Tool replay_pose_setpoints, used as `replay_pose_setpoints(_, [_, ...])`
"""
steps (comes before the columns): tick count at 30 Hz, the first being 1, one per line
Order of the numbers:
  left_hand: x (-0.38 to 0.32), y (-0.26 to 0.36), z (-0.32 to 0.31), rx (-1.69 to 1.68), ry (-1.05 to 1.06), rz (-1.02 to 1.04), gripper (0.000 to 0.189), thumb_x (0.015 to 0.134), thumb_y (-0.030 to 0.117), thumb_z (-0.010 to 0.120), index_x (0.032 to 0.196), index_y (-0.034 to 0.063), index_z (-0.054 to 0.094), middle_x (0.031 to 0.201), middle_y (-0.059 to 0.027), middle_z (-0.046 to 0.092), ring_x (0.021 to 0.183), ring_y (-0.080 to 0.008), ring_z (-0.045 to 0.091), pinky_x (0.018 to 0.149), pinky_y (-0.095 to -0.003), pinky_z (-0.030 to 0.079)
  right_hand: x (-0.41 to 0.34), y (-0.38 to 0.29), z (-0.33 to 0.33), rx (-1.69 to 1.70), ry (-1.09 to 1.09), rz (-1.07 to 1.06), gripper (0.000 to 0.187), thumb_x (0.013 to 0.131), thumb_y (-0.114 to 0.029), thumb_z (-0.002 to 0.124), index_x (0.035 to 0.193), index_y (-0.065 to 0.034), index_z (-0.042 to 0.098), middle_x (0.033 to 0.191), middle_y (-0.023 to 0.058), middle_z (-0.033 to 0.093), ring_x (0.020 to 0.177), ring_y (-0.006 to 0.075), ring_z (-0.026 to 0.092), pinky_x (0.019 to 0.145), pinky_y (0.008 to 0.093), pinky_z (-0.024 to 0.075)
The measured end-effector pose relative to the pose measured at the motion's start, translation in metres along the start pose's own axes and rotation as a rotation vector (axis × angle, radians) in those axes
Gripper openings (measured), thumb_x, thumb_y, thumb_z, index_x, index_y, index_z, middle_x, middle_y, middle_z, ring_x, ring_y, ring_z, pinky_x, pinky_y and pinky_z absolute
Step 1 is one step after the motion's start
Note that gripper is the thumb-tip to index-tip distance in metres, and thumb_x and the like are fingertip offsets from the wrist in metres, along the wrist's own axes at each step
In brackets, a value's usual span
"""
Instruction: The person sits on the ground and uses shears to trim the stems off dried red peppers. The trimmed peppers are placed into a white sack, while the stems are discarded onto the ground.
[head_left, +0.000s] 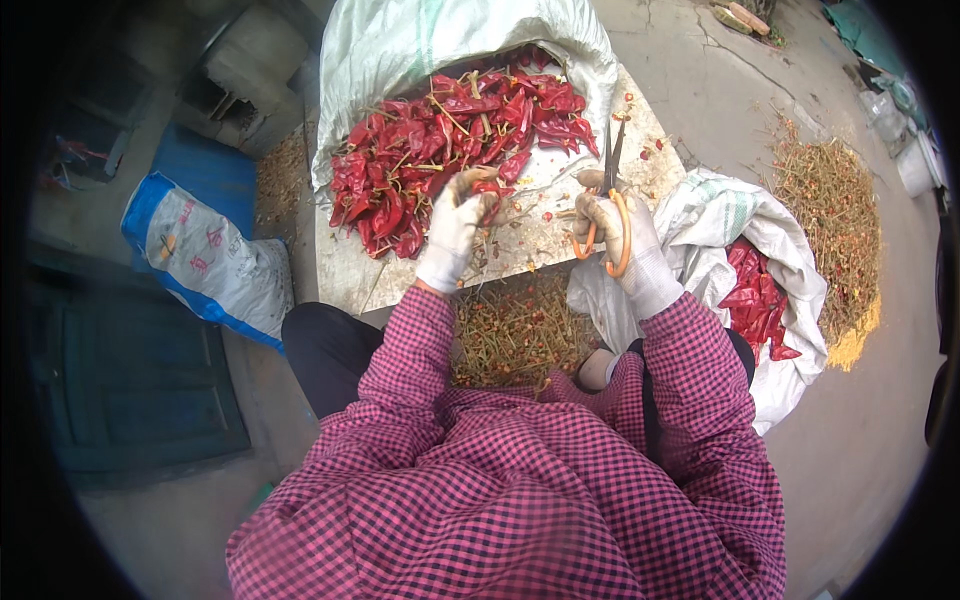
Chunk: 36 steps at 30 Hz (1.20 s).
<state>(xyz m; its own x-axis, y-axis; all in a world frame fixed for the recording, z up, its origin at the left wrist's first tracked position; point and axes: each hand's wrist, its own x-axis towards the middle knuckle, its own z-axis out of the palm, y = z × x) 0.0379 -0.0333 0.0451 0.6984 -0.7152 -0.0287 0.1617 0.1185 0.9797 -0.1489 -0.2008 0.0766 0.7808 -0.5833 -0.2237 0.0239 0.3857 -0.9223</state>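
Note:
My left hand (459, 225), in a soiled white work glove, has its fingers closed around a dried red chili pepper (489, 196); the fingers partly hide it. Gloved likewise, my right hand (626, 225) grips a pair of scissors (613, 161) by the orange handles, with the dark blades pointing away from me and slightly apart. A heap of dried red chilies (442, 135) with pale stems spills from the mouth of a white woven sack (375, 45) onto a worn light board (352, 281). The left hand is at the heap's near edge.
An open white sack (795, 255) holding red chilies stands right of my knee. Cut stems (517, 330) cover the ground between my legs, and another stem pile (832, 217) lies far right. A blue-and-white printed sack (217, 262) leans at left, near a dark green door (142, 367).

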Motion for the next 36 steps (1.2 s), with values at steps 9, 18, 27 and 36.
replay_pose_setpoints(9, [0.102, -0.019, -0.006, 1.873, -0.382, 0.597, 0.026, 0.092, 0.016, 0.059, 0.116, 0.0183, 0.069, 0.104, -0.0117, 0.065, 0.1, -0.0318, 0.065, 0.084, -0.0426, 0.054, 0.009, -0.007, -0.004, 0.002, 0.094, -0.003, 0.04, 0.096, -0.009, 0.065, 0.132, 0.002, 0.054, 0.084, 0.0033, 0.062, 0.065, 0.0115, 0.06, 0.053, 0.0254, 0.0491])
replay_pose_setpoints(18, [0.11, -0.02, -0.004, 1.754, -0.266, 0.439, 0.024, 0.087, 0.014, 0.069, 0.111, 0.0126, 0.069, 0.112, -0.0135, 0.063, 0.103, -0.0337, 0.065, 0.087, -0.0414, 0.055, 0.018, 0.005, -0.011, -0.403, 0.132, -0.011, 0.04, 0.094, -0.016, 0.067, 0.13, -0.0002, 0.059, 0.082, 0.0057, 0.062, 0.067, 0.0123, 0.062, 0.056, 0.0266, 0.0523])
replay_pose_setpoints(27, [0.027, 0.004, 0.012, 0.509, -0.02, 0.09, 0.032, 0.09, -0.004, 0.062, 0.121, -0.0062, 0.062, 0.113, -0.008, 0.072, 0.094, -0.0142, 0.067, 0.084, -0.0255, 0.054, 0.011, 0.02, 0.017, -1.472, 0.063, -0.202, 0.026, 0.092, -0.028, 0.06, 0.1, -0.0048, 0.069, 0.091, 0.0182, 0.072, 0.088, 0.0344, 0.073, 0.079, 0.0446, 0.057])
replay_pose_setpoints(36, [-0.008, 0.021, 0.027, 1.246, 0.249, 0.411, 0.025, 0.076, 0.009, 0.082, 0.097, 0.0028, 0.069, 0.089, -0.0124, 0.067, 0.081, -0.0288, 0.068, 0.074, -0.0368, 0.054, -0.003, 0.015, 0.015, -1.504, -0.067, -0.245, 0.022, 0.087, -0.023, 0.061, 0.094, -0.0042, 0.07, 0.091, 0.0186, 0.073, 0.088, 0.036, 0.073, 0.078, 0.0476, 0.0563])
